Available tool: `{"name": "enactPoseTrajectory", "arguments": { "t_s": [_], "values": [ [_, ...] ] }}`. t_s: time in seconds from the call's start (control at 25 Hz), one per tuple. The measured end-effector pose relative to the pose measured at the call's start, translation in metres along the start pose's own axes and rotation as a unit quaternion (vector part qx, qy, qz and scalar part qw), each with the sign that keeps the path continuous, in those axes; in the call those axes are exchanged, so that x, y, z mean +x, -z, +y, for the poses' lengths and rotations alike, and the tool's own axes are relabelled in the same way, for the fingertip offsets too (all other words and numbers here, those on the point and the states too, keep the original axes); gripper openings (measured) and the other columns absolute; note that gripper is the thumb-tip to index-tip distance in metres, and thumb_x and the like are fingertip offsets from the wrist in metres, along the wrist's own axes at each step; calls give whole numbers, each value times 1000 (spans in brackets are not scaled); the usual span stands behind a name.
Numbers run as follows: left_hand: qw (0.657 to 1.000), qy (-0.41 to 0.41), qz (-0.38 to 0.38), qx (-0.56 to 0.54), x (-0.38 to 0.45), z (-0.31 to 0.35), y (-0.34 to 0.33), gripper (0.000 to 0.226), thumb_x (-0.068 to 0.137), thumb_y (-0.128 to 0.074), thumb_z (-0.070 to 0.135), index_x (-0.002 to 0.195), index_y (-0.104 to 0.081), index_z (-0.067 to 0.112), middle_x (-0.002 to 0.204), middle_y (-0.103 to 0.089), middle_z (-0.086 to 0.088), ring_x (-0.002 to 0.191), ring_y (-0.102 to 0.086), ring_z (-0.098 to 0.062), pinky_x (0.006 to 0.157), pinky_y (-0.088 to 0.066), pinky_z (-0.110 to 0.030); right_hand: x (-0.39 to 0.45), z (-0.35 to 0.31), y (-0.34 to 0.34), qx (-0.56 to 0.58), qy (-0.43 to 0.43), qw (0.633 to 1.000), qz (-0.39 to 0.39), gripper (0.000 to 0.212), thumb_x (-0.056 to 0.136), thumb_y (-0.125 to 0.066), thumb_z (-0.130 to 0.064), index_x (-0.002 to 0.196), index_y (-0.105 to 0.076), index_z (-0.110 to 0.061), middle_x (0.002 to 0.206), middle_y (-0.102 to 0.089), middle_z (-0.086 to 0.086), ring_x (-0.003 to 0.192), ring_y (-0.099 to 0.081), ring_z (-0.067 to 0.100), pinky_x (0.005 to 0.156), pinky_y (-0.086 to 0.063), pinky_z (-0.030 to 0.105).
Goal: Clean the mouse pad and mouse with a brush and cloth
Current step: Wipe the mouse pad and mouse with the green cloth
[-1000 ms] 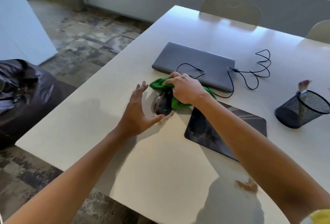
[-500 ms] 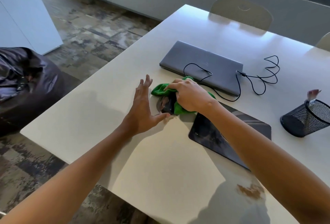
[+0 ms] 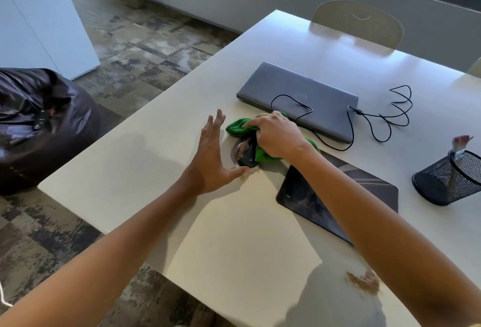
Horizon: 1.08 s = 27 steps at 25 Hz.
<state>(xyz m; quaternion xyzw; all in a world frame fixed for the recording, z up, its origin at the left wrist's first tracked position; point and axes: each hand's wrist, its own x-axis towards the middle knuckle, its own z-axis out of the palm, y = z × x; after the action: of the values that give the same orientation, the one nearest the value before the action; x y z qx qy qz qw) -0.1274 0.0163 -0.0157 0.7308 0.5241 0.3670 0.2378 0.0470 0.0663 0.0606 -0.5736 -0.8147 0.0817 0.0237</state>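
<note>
A dark mouse (image 3: pixel 246 153) lies on the white table (image 3: pixel 145 170), left of the dark mouse pad (image 3: pixel 304 196). My right hand (image 3: pixel 276 135) grips a green cloth (image 3: pixel 238 126) and presses it onto the top of the mouse, hiding most of it. Beside the mouse on its left, my left hand (image 3: pixel 212 156) is flat with straight fingers, its thumb reaching to the mouse's near edge. A brush (image 3: pixel 459 144) stands in a black mesh cup (image 3: pixel 447 181) at the right.
A closed grey laptop (image 3: pixel 296 95) lies just behind the mouse, with the black mouse cable (image 3: pixel 385 115) looped across it and to its right. A dark beanbag (image 3: pixel 39 118) sits on the floor at left. Chairs (image 3: pixel 356 23) stand at the far side.
My right hand and the cloth have shifted slightly over the mouse. My left hand's fingers have straightened and drawn together beside the mouse. The camera view moved a little.
</note>
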Motion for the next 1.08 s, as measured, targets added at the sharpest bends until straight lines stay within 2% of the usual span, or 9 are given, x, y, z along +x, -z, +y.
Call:
{"name": "enactPoseTrajectory", "arguments": {
  "t_s": [0.32,0.48,0.64,0.72,0.8,0.84,0.88,0.96,1.08],
  "values": [
    [1000,-9,-2,10,0,-1,-1,129,72,-88,42,160,0,8,170,-3,-7,156,5,-31,124,-6,-58,-21,-3,-12,-6,65,997,33,46,101,-34,-14,137,-59,-27,140,-55,-2,113,-45,26,101,-37,35],
    [1000,-13,-1,11,-1,0,-1,129,69,-80,52,160,4,15,170,-3,-6,156,7,-30,124,-1,-56,-33,-3,-11,-35,117,992,42,43,102,-35,-14,132,-64,-21,143,-54,-5,107,-47,21,100,-36,31],
    [1000,-13,2,14,-2,-1,-1,128,69,-79,54,160,-1,10,170,-3,-7,156,6,-30,123,-4,-59,-42,11,1,107,129,986,0,43,97,-40,-5,122,-71,-22,134,-61,-4,116,-56,15,108,-41,30],
    [1000,-20,10,20,-2,-1,-1,125,71,-79,53,160,-4,8,169,-6,-10,156,2,-32,123,-8,-61,-44,26,16,156,96,983,-14,45,95,-42,-5,114,-74,-30,121,-66,-9,104,-60,4,96,-47,26],
    [999,-25,13,20,-2,-1,0,122,70,-80,52,159,-11,5,169,-6,-10,156,0,-32,122,-10,-60,-42,41,30,191,55,980,21,44,95,-42,-7,110,-73,-36,106,-66,-11,80,-58,-5,75,-46,22],
    [999,-29,14,18,-2,-2,1,121,69,-81,51,159,-14,4,169,-5,-9,156,-1,-32,123,-11,-60,-40,45,33,206,41,976,52,43,96,-42,-8,112,-72,-34,105,-65,-10,75,-57,-3,71,-44,20],
    [999,-32,12,17,-2,-2,0,120,69,-82,50,158,-16,3,169,-6,-8,156,-2,-33,123,-11,-60,-37,46,32,206,35,975,77,42,97,-41,-7,116,-71,-29,110,-65,-7,77,-57,-2,74,-44,21],
    [999,-33,10,20,-2,-1,0,119,70,-84,47,158,-17,2,168,-9,-9,155,-4,-35,123,-12,-59,-32,38,21,165,44,981,87,41,98,-40,-5,122,-69,-22,128,-62,-2,100,-58,7,93,-47,28],
    [1000,-12,14,18,-1,0,0,122,71,-88,45,159,-13,4,166,-21,-11,155,-7,-34,123,-15,-58,-28,23,-4,95,68,991,59,47,97,-38,-3,128,-67,-23,140,-58,0,122,-53,22,112,-37,36]
  ]
}}
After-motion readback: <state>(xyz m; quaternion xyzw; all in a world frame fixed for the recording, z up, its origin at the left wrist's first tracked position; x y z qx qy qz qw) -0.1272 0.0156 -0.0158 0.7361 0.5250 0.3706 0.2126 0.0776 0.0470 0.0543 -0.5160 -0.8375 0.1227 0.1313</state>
